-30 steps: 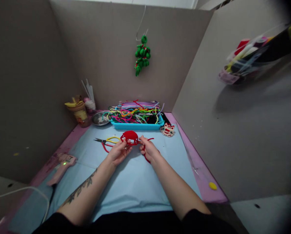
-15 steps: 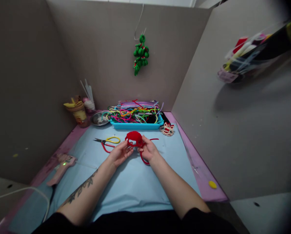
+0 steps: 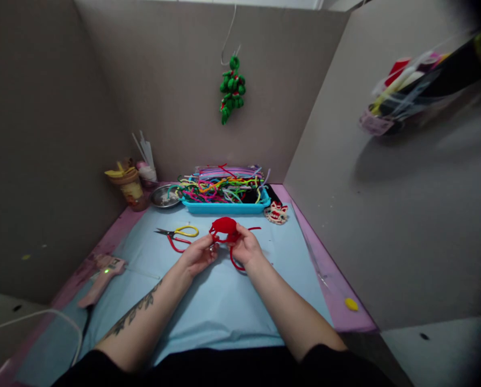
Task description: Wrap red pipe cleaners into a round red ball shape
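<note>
Red piece (image 3: 224,224) shifted right since second ago; left grip (image 3: 199,255), right grip (image 3: 245,248) both pinching its edges.

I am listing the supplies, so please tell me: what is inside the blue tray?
The tray holds tangled strands in many colours, including pink, orange and green; some poke past the rim. Whatever lies beneath them, and the tray's bottom, is covered and cannot be seen.

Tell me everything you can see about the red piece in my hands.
The red piece looks soft, maybe fuzzy, with a solid domed top and an open gap below. The left hand grips its left edge, the right hand its right, over the blue sheet. A red strand loops by the right hand; whether it joins is unclear.
</note>
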`<action>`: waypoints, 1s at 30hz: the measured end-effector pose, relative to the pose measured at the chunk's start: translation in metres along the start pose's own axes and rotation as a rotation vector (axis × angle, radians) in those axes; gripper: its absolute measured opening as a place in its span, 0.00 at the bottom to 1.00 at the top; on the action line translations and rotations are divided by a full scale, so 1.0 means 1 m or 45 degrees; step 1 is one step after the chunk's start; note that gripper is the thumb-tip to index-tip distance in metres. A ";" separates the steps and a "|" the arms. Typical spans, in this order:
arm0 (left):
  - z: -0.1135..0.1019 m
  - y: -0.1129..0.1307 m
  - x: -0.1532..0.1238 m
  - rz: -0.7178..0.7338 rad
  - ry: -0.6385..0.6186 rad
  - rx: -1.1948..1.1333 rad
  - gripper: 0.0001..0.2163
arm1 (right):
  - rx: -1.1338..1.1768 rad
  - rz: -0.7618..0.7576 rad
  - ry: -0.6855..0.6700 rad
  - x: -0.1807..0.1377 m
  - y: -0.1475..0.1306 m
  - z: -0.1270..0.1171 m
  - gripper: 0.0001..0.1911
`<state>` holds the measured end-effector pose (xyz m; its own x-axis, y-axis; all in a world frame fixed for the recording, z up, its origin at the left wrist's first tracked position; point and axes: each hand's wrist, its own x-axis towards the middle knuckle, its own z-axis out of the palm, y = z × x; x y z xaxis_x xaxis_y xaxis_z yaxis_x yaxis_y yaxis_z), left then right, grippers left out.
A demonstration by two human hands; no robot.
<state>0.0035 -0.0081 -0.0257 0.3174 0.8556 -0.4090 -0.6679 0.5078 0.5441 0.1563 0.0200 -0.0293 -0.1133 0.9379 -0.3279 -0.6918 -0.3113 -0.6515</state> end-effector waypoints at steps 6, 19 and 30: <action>0.001 0.001 0.000 -0.033 0.023 -0.017 0.04 | 0.019 0.028 -0.002 -0.002 -0.002 -0.001 0.06; 0.004 0.019 -0.001 0.155 0.140 -0.163 0.07 | -0.158 0.014 0.105 -0.009 -0.006 0.001 0.10; 0.002 0.003 0.001 0.418 0.096 0.101 0.08 | -0.629 -0.167 -0.061 -0.017 -0.004 -0.007 0.28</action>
<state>0.0033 -0.0059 -0.0229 0.0416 0.9663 -0.2542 -0.6706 0.2156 0.7098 0.1659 0.0044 -0.0257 -0.0889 0.9763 -0.1974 -0.2845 -0.2148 -0.9343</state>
